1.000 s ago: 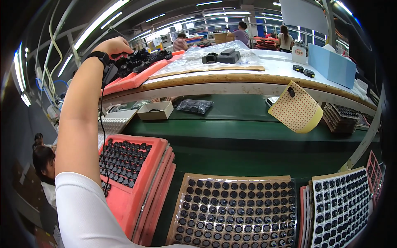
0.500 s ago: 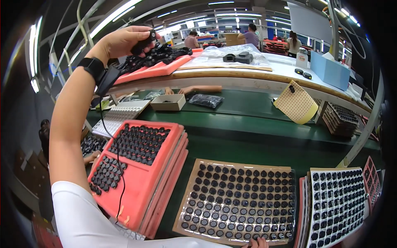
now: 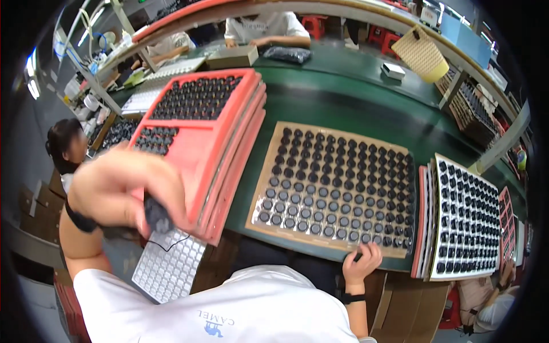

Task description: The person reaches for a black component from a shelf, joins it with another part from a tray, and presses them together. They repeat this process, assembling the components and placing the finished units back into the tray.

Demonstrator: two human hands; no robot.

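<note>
My left hand (image 3: 131,180), smeared by motion, is curled round a dark rounded part (image 3: 157,216) in front of the near-left side of the pink foam tray (image 3: 191,154). A black band is on that wrist. Rows of small black parts (image 3: 197,97) sit in the tray's far section, and more fill part of its near section. At the near edge of a brown tray (image 3: 320,233) is my right hand (image 3: 365,263). Its fingers are closed on a small black piece (image 3: 358,256). The brown tray holds rows of black round caps (image 3: 343,166).
More trays are stacked under the pink one. To the right stands a stack topped by a white tray (image 3: 437,228) of black parts. A white blister tray (image 3: 166,271) lies low at left. Co-workers sit across the green bench (image 3: 337,86), at left and lower right. A shelf (image 3: 337,10) spans the back.
My left hand has come down from the upper shelf to the pink tray, with a dark part in it. The view has tilted downward, bringing my right hand and the near bench edge into sight.
</note>
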